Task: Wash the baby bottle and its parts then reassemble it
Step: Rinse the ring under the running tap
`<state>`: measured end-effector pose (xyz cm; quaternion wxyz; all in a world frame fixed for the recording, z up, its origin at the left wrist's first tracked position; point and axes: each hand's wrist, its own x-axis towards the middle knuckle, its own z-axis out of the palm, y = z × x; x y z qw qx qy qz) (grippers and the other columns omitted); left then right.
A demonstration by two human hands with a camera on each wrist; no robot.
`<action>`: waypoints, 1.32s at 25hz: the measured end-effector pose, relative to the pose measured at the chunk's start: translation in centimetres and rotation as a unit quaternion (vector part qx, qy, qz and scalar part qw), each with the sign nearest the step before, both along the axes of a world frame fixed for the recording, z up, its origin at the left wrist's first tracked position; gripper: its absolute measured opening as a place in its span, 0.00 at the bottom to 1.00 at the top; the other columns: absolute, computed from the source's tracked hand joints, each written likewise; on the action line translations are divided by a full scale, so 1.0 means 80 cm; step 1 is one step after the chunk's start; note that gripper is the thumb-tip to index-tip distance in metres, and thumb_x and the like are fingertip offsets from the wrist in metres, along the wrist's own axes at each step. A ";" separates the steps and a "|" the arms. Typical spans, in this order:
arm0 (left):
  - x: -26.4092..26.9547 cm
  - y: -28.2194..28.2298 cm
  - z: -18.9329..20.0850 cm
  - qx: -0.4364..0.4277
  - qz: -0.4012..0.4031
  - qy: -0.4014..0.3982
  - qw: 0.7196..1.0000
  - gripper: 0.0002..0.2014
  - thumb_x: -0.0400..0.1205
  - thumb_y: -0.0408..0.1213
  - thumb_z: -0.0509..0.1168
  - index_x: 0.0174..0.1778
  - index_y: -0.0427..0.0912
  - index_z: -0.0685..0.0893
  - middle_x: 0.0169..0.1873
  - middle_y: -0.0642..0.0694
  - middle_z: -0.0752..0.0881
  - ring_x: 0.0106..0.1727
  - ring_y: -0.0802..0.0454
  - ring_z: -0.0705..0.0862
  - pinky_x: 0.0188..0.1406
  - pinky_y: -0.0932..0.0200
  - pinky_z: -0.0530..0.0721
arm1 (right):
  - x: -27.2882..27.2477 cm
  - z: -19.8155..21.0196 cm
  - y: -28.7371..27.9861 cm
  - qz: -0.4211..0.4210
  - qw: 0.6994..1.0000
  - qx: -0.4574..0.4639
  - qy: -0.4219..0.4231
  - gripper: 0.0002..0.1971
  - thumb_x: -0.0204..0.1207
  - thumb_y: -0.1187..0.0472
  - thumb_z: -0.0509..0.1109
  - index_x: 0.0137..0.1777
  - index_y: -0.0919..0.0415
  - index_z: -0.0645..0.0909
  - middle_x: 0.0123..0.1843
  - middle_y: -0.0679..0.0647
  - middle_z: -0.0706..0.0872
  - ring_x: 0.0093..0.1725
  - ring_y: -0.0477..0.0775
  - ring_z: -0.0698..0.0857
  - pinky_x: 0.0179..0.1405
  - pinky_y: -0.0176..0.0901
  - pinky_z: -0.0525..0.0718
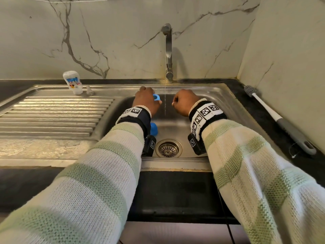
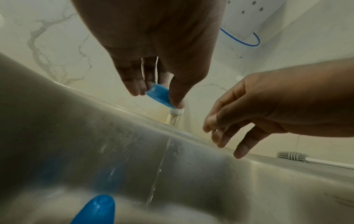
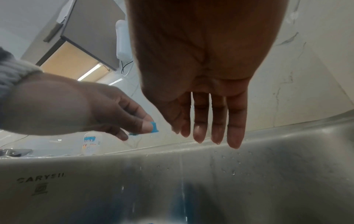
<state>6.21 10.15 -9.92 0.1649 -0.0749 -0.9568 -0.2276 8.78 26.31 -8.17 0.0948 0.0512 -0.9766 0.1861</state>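
"CARYSIL" marks sink [image 3: 114, 181] (left hand [image 1: 146, 101] pinches ring [image 1: 156, 97]).

**Home kitchen, sink area**

A domestic kitchen is indicated. A stainless-steel sink [image 1: 219, 95] w/ ribbed drainboard [image 1: 52, 117] is set into a dark countertop [image 1: 263, 106]; a brand mark is stamped on the basin wall in the right wrist view. A chrome tap [image 1: 168, 50] is mounted at the back, w/ a thin stream of water running. Walls are clad in white marble-look slabs w/ grey veining [image 1: 79, 50]. A round strainer drain [image 1: 168, 148] is seen in the basin floor. A long-handled bottle brush [image 1: 274, 117] is laid on the counter at right. An overhead cabinet [image 3: 82, 37] w/ under-cabinet light is caught in the right wrist view.
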 end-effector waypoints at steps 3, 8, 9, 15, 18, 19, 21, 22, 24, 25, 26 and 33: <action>0.002 0.002 0.009 -0.053 -0.008 0.020 0.998 0.24 0.80 0.46 0.71 0.70 0.41 0.79 0.67 0.39 0.77 0.69 0.39 0.75 0.70 0.48 0.75 | 0.000 -0.005 -0.002 0.017 0.998 0.046 -0.040 0.09 0.79 0.59 0.69 0.53 0.61 0.89 0.52 0.58 0.91 0.51 0.58 0.88 0.51 0.46 0.85; 0.004 0.006 0.005 -0.058 -0.034 -0.030 0.997 0.18 0.79 0.40 0.71 0.64 0.39 0.82 0.62 0.38 0.82 0.61 0.42 0.82 0.61 0.51 0.82 | 0.001 -0.006 -0.001 0.022 0.998 0.038 -0.045 0.09 0.79 0.59 0.70 0.53 0.61 0.89 0.53 0.58 0.90 0.52 0.57 0.87 0.49 0.43 0.81; 0.006 0.005 0.003 -0.076 -0.028 -0.067 0.994 0.17 0.79 0.40 0.71 0.62 0.39 0.83 0.60 0.39 0.85 0.58 0.43 0.84 0.57 0.52 0.83 | 0.001 -0.007 -0.001 0.026 0.998 0.037 -0.051 0.08 0.79 0.60 0.71 0.52 0.61 0.89 0.53 0.57 0.91 0.52 0.56 0.87 0.48 0.42 0.80; 0.001 0.003 0.010 -0.041 -0.041 -0.048 0.997 0.16 0.78 0.43 0.72 0.60 0.41 0.85 0.56 0.42 0.86 0.56 0.44 0.85 0.58 0.49 0.84 | 0.001 -0.003 -0.001 0.014 0.999 0.022 -0.033 0.07 0.78 0.63 0.72 0.53 0.61 0.90 0.54 0.56 0.90 0.53 0.55 0.87 0.48 0.41 0.78; 0.002 0.002 -0.002 -0.069 -0.040 -0.116 0.990 0.12 0.77 0.45 0.74 0.52 0.42 0.87 0.48 0.45 0.89 0.47 0.47 0.87 0.52 0.51 0.86 | 0.003 -0.005 -0.002 0.013 0.998 0.025 -0.053 0.06 0.77 0.65 0.73 0.51 0.62 0.89 0.52 0.56 0.90 0.53 0.55 0.87 0.48 0.41 0.80; 0.002 0.002 0.003 -0.041 -0.042 -0.091 0.994 0.13 0.76 0.45 0.73 0.52 0.42 0.87 0.46 0.46 0.88 0.47 0.47 0.86 0.49 0.52 0.84 | 0.004 -0.004 -0.003 0.002 0.999 0.018 -0.046 0.05 0.77 0.66 0.73 0.51 0.63 0.88 0.51 0.57 0.89 0.52 0.56 0.87 0.49 0.43 0.81; -0.003 0.001 0.011 0.015 -0.045 -0.021 0.999 0.14 0.75 0.45 0.73 0.53 0.43 0.87 0.46 0.46 0.86 0.48 0.46 0.85 0.46 0.54 0.81 | 0.004 0.002 -0.004 -0.024 1.000 -0.002 -0.003 0.04 0.76 0.68 0.71 0.49 0.65 0.84 0.47 0.58 0.86 0.50 0.58 0.86 0.48 0.46 0.81; -0.005 0.002 0.013 0.011 -0.047 -0.020 0.999 0.15 0.75 0.45 0.74 0.54 0.43 0.87 0.46 0.46 0.86 0.48 0.46 0.85 0.47 0.53 0.82 | 0.005 0.005 -0.004 -0.033 0.999 -0.013 0.017 0.04 0.76 0.69 0.70 0.48 0.64 0.83 0.46 0.59 0.84 0.49 0.59 0.85 0.47 0.46 0.81; -0.006 0.006 0.003 -0.056 -0.051 -0.091 0.993 0.15 0.75 0.46 0.75 0.53 0.42 0.87 0.48 0.45 0.88 0.47 0.46 0.86 0.46 0.52 0.84 | 0.004 0.004 -0.002 -0.031 0.999 -0.021 -0.006 0.04 0.74 0.71 0.71 0.44 0.62 0.82 0.45 0.59 0.85 0.48 0.59 0.85 0.47 0.46 0.82; -0.007 0.005 -0.004 -0.086 -0.051 -0.129 0.987 0.14 0.74 0.46 0.76 0.51 0.42 0.88 0.48 0.44 0.89 0.46 0.46 0.86 0.44 0.53 0.83 | 0.003 0.000 -0.001 -0.023 0.999 -0.016 -0.042 0.04 0.74 0.70 0.71 0.42 0.61 0.82 0.45 0.58 0.87 0.48 0.58 0.87 0.49 0.46 0.84; -0.007 0.004 -0.008 -0.091 -0.049 -0.143 0.984 0.13 0.74 0.46 0.75 0.50 0.42 0.88 0.47 0.43 0.89 0.45 0.47 0.86 0.42 0.54 0.81 | 0.003 -0.006 0.001 -0.013 0.996 -0.007 -0.083 0.03 0.75 0.69 0.71 0.43 0.62 0.84 0.46 0.57 0.88 0.49 0.58 0.87 0.51 0.48 0.86; 0.001 0.011 0.017 -0.034 -0.067 -0.016 0.997 0.16 0.77 0.43 0.73 0.59 0.40 0.85 0.55 0.42 0.86 0.53 0.46 0.83 0.53 0.53 0.80 | 0.005 -0.005 0.000 0.014 0.997 -0.009 -0.079 0.08 0.79 0.63 0.69 0.51 0.65 0.89 0.50 0.60 0.90 0.49 0.58 0.88 0.54 0.51 0.87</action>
